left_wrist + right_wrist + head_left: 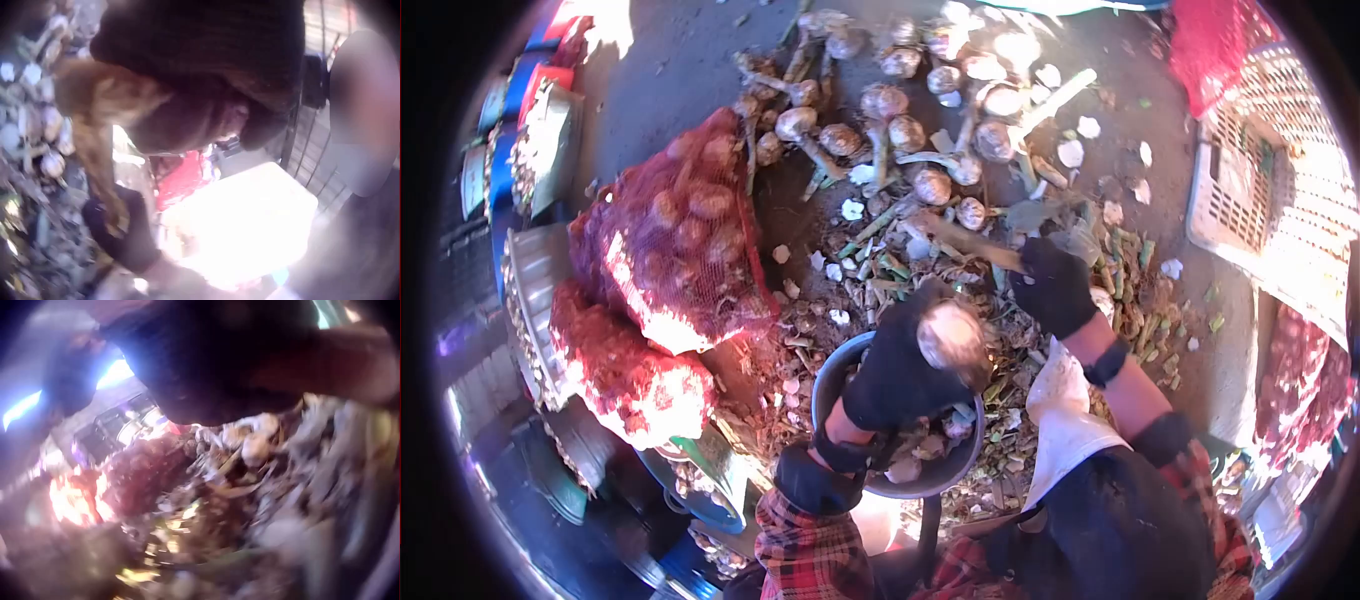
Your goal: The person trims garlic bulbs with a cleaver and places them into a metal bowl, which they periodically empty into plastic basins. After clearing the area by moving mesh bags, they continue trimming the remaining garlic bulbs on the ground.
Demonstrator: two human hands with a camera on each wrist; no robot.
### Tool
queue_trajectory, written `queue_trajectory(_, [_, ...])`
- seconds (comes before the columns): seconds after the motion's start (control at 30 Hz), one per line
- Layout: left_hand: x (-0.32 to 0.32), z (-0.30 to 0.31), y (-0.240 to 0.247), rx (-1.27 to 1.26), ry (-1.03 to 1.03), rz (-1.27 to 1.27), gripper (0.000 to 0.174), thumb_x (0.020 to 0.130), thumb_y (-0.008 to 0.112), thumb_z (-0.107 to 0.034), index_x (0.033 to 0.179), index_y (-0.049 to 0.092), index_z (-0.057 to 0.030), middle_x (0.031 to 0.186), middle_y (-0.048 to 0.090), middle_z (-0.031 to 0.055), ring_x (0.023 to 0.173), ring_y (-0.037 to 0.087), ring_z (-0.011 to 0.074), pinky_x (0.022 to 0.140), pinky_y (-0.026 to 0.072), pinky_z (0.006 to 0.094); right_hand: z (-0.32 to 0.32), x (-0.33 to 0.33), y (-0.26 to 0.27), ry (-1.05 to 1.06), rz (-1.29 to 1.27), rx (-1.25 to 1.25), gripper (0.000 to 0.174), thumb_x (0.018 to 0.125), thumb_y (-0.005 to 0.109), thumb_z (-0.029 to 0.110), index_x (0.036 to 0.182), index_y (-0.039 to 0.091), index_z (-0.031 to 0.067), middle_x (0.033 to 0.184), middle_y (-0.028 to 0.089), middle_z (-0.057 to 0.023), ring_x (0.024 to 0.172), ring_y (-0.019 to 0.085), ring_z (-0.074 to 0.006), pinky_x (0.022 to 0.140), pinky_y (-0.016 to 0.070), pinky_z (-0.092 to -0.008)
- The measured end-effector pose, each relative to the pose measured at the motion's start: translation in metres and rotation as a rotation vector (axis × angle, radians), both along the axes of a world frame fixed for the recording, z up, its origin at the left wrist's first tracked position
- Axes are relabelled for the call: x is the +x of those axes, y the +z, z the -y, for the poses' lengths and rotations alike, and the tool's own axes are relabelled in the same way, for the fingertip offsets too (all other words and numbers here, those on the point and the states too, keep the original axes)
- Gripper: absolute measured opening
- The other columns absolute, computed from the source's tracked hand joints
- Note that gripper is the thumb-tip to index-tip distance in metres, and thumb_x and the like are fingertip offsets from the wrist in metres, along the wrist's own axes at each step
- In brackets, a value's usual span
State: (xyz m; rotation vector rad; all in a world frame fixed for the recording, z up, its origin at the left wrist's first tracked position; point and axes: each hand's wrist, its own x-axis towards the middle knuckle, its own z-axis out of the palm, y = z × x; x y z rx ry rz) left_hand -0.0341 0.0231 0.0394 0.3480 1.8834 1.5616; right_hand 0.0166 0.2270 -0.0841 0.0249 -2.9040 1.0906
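Note:
My left hand (900,360), in a black glove, grips a pale garlic bulb (950,335) over a round grey bucket (825,385). More garlic bulbs (905,465) lie inside that bucket. To its right, my black-gloved right hand (1050,285) holds a dry brown garlic stalk (975,243) by one end. In the left wrist view the stalk (94,159) slants up from the right hand (125,231) and bends towards the left hand (206,56). The right wrist view is blurred, and the back of the right hand (212,362) hides what it holds.
Garlic bulbs with stalks (905,135) are spread on the ground ahead, among cut stalks and peelings (1140,290). Red mesh sacks of garlic (680,225) stand at the left. A white plastic crate (1245,235) is at the right, and basins (535,290) line the far left.

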Motion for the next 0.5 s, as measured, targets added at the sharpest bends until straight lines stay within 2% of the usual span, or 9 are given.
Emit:
queue_trajectory(0.03, [-0.004, 0.002, -0.005, 0.098, 0.098, 0.106, 0.044, 0.065, 0.078, -0.014, 0.100, 0.054, -0.0017, 0.086, 0.062, 0.0047, 0.084, 0.058, 0.0127, 0.075, 0.0482, 0.0273, 0.002, -0.004, 0.012, -0.099, 0.013, -0.015, 0.023, 0.068, 0.070, 0.021, 0.080, 0.058, 0.0064, 0.072, 0.059, -0.0134, 0.064, 0.062, -0.0312, 0.055, 0.0495, -0.0373])
queue_trajectory(0.07, [-0.010, 0.012, -0.023, -0.025, 0.099, -0.173, 0.058, 0.065, 0.082, -0.025, 0.108, 0.051, -0.0017, 0.091, 0.062, 0.0071, 0.083, 0.061, 0.0158, 0.074, 0.0508, 0.0309, 0.002, -0.008, 0.023, -0.215, 0.027, -0.026, 0.020, 0.070, 0.069, 0.020, 0.078, 0.059, 0.0058, 0.069, 0.059, -0.0141, 0.064, 0.062, -0.0313, 0.055, 0.0491, -0.0373])
queue_trajectory(0.1, [-0.014, 0.014, -0.022, -0.108, 0.220, -0.221, 0.058, 0.067, 0.082, -0.027, 0.110, 0.051, -0.0022, 0.092, 0.062, 0.0071, 0.083, 0.060, 0.0149, 0.075, 0.0506, 0.0297, 0.002, -0.014, 0.028, -0.217, 0.018, -0.024, 0.020, 0.070, 0.069, 0.020, 0.078, 0.059, 0.0058, 0.069, 0.059, -0.0141, 0.064, 0.062, -0.0313, 0.055, 0.0491, -0.0373])
queue_trajectory(0.23, [-0.013, 0.025, -0.032, -0.114, 0.531, -0.223, 0.045, 0.078, 0.073, -0.019, 0.112, 0.050, -0.0001, 0.100, 0.059, 0.0084, 0.090, 0.059, 0.0164, 0.079, 0.0501, 0.0287, 0.022, -0.011, 0.049, -0.241, 0.039, -0.256, 0.009, 0.073, 0.065, 0.008, 0.075, 0.058, 0.0042, 0.065, 0.058, -0.0157, 0.059, 0.060, -0.0330, 0.054, 0.0469, -0.0370])
queue_trajectory(0.3, [-0.001, 0.014, -0.041, 0.382, 0.776, 0.171, 0.032, 0.084, 0.062, -0.006, 0.112, 0.048, 0.0016, 0.102, 0.057, 0.0096, 0.095, 0.059, 0.0184, 0.083, 0.0504, 0.0303, 0.036, -0.007, 0.055, -0.234, 0.073, -0.460, 0.008, 0.073, 0.064, 0.007, 0.074, 0.057, 0.0037, 0.065, 0.058, -0.0159, 0.059, 0.058, -0.0344, 0.054, 0.0467, -0.0369])
queue_trajectory(0.37, [0.010, -0.002, -0.043, 0.458, 0.865, 0.264, 0.028, 0.085, 0.053, 0.004, 0.112, 0.048, 0.0027, 0.104, 0.057, 0.0119, 0.096, 0.060, 0.0218, 0.088, 0.0503, 0.0326, 0.041, -0.008, 0.064, -0.214, 0.090, -0.486, 0.007, 0.073, 0.063, 0.006, 0.075, 0.057, 0.0037, 0.066, 0.058, -0.0159, 0.059, 0.058, -0.0358, 0.055, 0.0467, -0.0376])
queue_trajectory(0.43, [0.020, -0.012, -0.038, 0.626, 0.860, 0.468, 0.031, 0.085, 0.054, 0.004, 0.114, 0.046, 0.0030, 0.108, 0.056, 0.0137, 0.099, 0.060, 0.0239, 0.091, 0.0497, 0.0340, 0.044, -0.008, 0.059, -0.235, -0.030, -0.485, 0.008, 0.075, 0.064, 0.006, 0.074, 0.058, 0.0019, 0.061, 0.057, -0.0135, 0.052, 0.056, -0.0241, 0.049, 0.0430, -0.0344])
queue_trajectory(0.47, [0.027, -0.011, -0.039, 0.712, 0.870, 0.591, 0.032, 0.086, 0.053, 0.002, 0.116, 0.045, 0.0025, 0.111, 0.056, 0.0135, 0.101, 0.059, 0.0249, 0.090, 0.0499, 0.0344, 0.043, -0.005, 0.056, -0.235, -0.029, -0.484, 0.008, 0.075, 0.064, 0.006, 0.074, 0.058, 0.0019, 0.061, 0.057, -0.0135, 0.052, 0.056, -0.0241, 0.049, 0.0430, -0.0344])
queue_trajectory(0.5, [0.037, -0.007, -0.048, 0.712, 0.871, 0.587, 0.032, 0.086, 0.053, 0.002, 0.116, 0.045, 0.0025, 0.111, 0.056, 0.0135, 0.101, 0.059, 0.0249, 0.090, 0.0499, 0.0344, 0.042, 0.000, 0.051, -0.202, 0.043, -0.436, 0.009, 0.074, 0.064, 0.009, 0.076, 0.058, 0.0029, 0.067, 0.058, -0.0159, 0.058, 0.058, -0.0312, 0.054, 0.0459, -0.0380])
